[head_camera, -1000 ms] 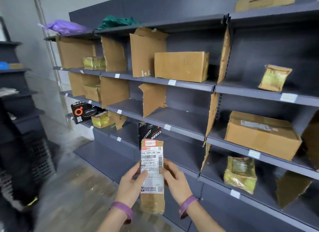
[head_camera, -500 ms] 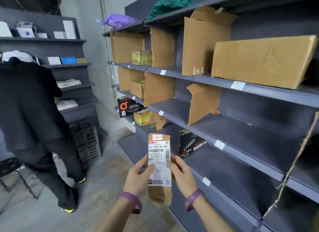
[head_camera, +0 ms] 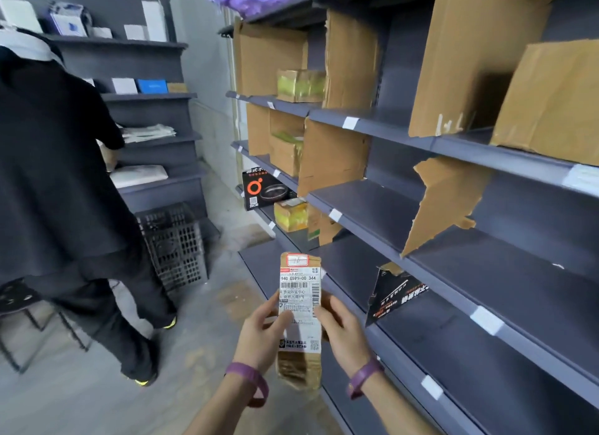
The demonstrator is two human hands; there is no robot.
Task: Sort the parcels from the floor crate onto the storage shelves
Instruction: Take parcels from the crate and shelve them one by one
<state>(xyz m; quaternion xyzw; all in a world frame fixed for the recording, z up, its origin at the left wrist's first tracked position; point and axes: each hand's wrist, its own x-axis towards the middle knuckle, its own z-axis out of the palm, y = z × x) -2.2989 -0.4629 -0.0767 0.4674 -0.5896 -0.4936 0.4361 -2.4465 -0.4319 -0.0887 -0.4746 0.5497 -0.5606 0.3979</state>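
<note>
Grey shelves (head_camera: 372,207) fill 3 o'clock; crate (head_camera: 175,246) at 9 o'clock beside a person (head_camera: 58,159); parcel (head_camera: 299,318) upright at 6 o'clock; left hand (head_camera: 261,340) and right hand (head_camera: 345,334) pinching its edges, thumbs on label (head_camera: 298,285).

A parcel (head_camera: 299,318) is held at 6 o'clock, flanked by the left hand (head_camera: 261,335) at its 9 o'clock and the right hand (head_camera: 345,335) at its 3 o'clock. The storage shelves (head_camera: 372,204) are ranged from 12 to 4 o'clock, with cardboard dividers (head_camera: 334,156) stood on them. A crate (head_camera: 175,243) is set on the floor (head_camera: 81,402) at 10 o'clock, a person (head_camera: 58,175) beside it at 9 o'clock.
</note>
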